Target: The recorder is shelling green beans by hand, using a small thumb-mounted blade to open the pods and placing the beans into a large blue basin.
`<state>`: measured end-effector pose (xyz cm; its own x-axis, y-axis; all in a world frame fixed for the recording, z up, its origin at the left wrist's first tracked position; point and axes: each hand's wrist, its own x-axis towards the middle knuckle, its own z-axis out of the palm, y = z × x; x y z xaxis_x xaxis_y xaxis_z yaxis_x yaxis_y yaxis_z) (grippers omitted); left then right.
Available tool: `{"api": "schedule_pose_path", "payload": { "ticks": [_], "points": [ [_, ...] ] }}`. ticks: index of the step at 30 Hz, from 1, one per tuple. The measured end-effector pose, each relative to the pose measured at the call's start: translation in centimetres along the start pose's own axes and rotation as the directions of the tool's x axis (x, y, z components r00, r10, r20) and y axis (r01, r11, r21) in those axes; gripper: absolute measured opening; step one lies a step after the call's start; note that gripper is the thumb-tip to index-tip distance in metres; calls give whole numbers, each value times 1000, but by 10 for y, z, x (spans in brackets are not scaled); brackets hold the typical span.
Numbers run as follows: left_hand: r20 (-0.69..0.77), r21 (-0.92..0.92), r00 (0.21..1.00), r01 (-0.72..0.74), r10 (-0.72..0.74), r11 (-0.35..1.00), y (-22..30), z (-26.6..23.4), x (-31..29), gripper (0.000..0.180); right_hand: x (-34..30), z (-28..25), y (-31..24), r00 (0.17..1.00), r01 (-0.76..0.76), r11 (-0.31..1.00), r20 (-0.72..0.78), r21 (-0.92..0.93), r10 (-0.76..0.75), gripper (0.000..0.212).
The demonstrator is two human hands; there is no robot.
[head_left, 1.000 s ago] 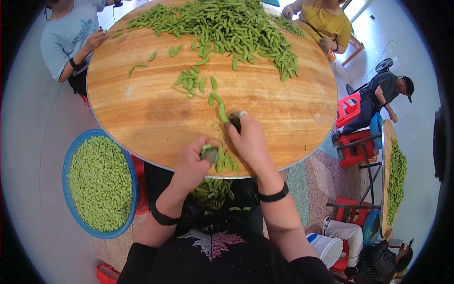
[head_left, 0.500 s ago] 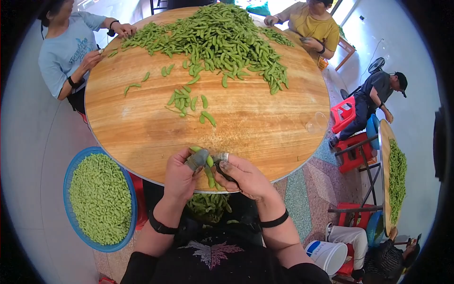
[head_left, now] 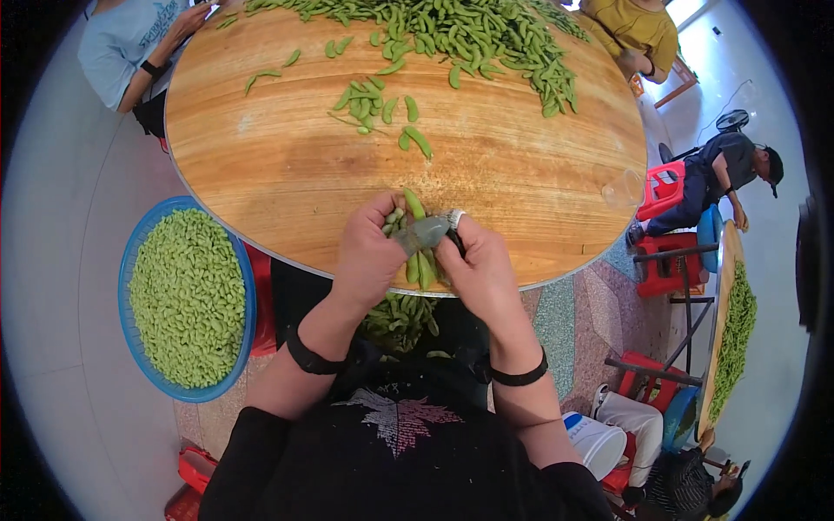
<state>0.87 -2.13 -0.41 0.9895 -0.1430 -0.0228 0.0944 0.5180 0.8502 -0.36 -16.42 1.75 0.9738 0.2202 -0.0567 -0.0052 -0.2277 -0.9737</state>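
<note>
At the near edge of the round wooden table, my left hand (head_left: 368,257) is closed around several green soybean pods (head_left: 413,203). A grey cover (head_left: 424,233) sits on its thumb, pressed across the pods. Pale shelled beans (head_left: 394,222) show between its fingers. My right hand (head_left: 486,267) meets it from the other side, fingers bent and closed against the pods; a whitish band (head_left: 455,217) wraps one finger. Its fingertips are partly hidden. Beyond my hands lie a few loose pods (head_left: 417,141) and a small cluster (head_left: 363,102).
A large pod heap (head_left: 469,35) covers the far side of the table (head_left: 287,200). On my left stands a blue basket (head_left: 127,304) full of shelled beans (head_left: 187,300). Discarded-looking pods (head_left: 401,319) lie below the table edge. A white bucket (head_left: 594,445) is at lower right; other people sit around.
The view has tilted down, so the table and heap sit higher in the picture. The left thumb has swung across the pods toward my right hand, and shelled beans now show in the left hand.
</note>
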Motion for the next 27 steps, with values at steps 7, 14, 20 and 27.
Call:
{"api": "schedule_pose_path", "payload": {
  "ticks": [7, 14, 20, 27],
  "points": [
    [51, -13, 996, 73, -73, 997, 7, -3, 1, 27, 3, -1, -5, 984, -152, 964, -56, 216, 167, 13],
    [61, 345, 997, -59, 40, 937, 14, 4, -5, 36, 14, -15, -14, 980, -122, 984, -144, 127, 140, 20],
    [202, 487, 975, -177, 87, 855, 15, 0, -7, 44, 17, -6, -13, 988, -151, 943, 36, 298, 147, 15],
    [333, -290, 922, 301, -199, 908, 18, -8, -6, 46, 12, -5, -4, 998, -49, 835, 59, 549, 20, 17]
  ]
}}
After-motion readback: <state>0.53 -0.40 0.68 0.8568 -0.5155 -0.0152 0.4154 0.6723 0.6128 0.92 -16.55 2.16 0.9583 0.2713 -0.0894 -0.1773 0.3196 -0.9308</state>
